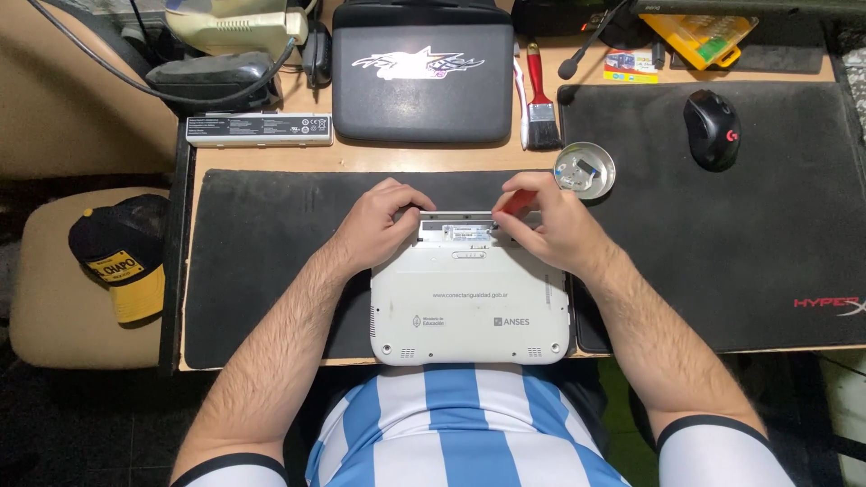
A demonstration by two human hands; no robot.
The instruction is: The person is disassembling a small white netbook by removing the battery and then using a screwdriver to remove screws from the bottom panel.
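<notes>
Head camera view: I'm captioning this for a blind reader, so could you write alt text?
Both hands work at the far edge of a small white laptop lying upside down on a black desk mat; the right hand pinches a red-handled tool, the left hand steadies the casing. A small round metal dish sits nearby.

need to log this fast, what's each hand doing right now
Left hand: fingers curled on the far edge of the white laptop, holding nothing loose.
Right hand: closed on a red-handled tool at that edge.
</notes>
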